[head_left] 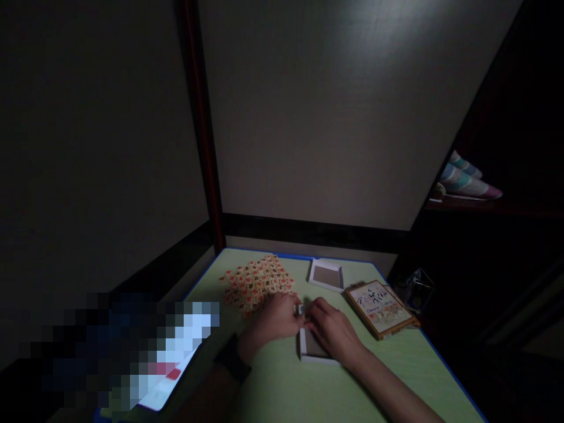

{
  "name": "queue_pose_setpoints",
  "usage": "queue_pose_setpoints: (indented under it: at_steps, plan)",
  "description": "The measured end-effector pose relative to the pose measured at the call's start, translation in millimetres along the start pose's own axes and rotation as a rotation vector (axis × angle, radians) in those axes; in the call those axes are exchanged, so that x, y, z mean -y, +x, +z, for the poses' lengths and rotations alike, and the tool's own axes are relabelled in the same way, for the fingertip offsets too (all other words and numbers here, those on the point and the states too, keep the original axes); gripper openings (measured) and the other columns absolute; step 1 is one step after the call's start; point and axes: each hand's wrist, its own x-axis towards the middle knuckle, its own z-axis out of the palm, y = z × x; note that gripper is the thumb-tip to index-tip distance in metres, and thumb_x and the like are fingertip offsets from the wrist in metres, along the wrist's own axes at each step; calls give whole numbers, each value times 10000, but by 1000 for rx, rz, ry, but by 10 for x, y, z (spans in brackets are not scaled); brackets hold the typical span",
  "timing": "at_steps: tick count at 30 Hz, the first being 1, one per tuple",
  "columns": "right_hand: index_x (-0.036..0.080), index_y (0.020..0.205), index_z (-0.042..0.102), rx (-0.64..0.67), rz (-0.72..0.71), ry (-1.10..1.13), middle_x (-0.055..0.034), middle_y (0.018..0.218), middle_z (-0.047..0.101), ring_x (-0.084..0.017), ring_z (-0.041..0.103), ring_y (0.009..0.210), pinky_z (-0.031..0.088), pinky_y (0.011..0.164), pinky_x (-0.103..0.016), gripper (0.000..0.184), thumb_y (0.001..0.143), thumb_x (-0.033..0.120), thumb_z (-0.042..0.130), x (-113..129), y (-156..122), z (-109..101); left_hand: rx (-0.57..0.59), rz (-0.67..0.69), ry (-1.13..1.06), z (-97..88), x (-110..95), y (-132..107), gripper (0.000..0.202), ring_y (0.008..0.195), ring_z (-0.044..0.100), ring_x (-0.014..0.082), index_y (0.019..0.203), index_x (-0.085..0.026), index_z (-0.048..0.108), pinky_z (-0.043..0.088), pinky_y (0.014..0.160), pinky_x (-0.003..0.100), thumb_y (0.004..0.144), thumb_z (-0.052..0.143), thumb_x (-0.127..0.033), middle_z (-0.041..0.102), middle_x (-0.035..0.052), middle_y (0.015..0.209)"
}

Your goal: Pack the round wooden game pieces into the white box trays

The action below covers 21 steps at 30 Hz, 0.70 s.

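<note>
My left hand (282, 315), with a dark band at its wrist, has its fingers bent together at the far left corner of a shallow white box half (321, 357). My right hand (332, 329) reaches over the same box half, its fingertips closed around a small yellowish chess piece (305, 317). Both sets of fingertips nearly meet; what the left ones hold is hidden. Round Chinese chess pieces (259, 281) with red and black characters lie close together in one layer, just beyond my left hand. The box half's brown bottom shows under my right hand.
Another white box half (326, 276) lies near the table's far edge. A Chinese chess box (379, 308) with a printed top is at the right. A lit screen (176, 364), partly pixelated, is at the left. The green table (282, 393) has a blue edge and stands against a wall.
</note>
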Motion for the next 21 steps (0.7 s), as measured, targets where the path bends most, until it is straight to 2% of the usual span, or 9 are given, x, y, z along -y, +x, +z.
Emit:
queue_pose_setpoints:
  at_steps: [3, 6, 9, 13, 18, 21]
  plan:
    - [188, 997, 672, 50, 60, -18, -84, 1011, 688, -227, 690, 885, 493, 720, -277, 153, 952, 290, 566, 20, 23, -27, 2, 2, 10, 46, 4, -9, 173, 674, 599, 171, 795, -197, 698, 376, 597, 245, 780, 646, -362, 705, 49, 739]
    - [180, 985, 678, 55, 90, 54, -90, 986, 713, -240, 685, 918, 479, 751, -287, 136, 940, 247, 568, 23, 48, -41, -15, -16, 24, 57, -2, -11, 179, 711, 620, 183, 806, -206, 688, 388, 599, 245, 788, 652, -380, 715, 56, 793]
    - [167, 954, 676, 62, 103, 135, -102, 975, 721, -240, 683, 924, 468, 771, -288, 121, 919, 192, 563, 14, 86, -29, -8, -41, 84, 58, -14, 0, 159, 791, 652, 203, 855, -204, 688, 431, 654, 251, 836, 603, -337, 730, 75, 867]
    - [174, 937, 633, 29, 112, 257, -84, 942, 725, -228, 682, 889, 450, 746, -275, 103, 877, 137, 558, -21, 132, 32, 23, -7, 158, 62, -21, 23, 181, 857, 669, 221, 908, -200, 686, 474, 758, 281, 891, 543, -311, 736, 84, 915]
    - [191, 892, 584, -14, 105, 368, -50, 827, 723, -217, 681, 790, 426, 686, -267, 94, 825, 126, 590, -41, 143, 86, 1, 9, 135, 80, -16, 27, 184, 882, 671, 213, 912, -189, 685, 480, 785, 277, 889, 506, -222, 736, 83, 944]
    - [195, 880, 576, -35, 105, 404, -29, 771, 709, -197, 662, 723, 413, 655, -257, 152, 775, 87, 594, -19, 133, 60, -15, 18, 114, 96, -11, 27, 200, 872, 670, 205, 898, -186, 684, 479, 783, 271, 874, 486, -188, 735, 80, 934]
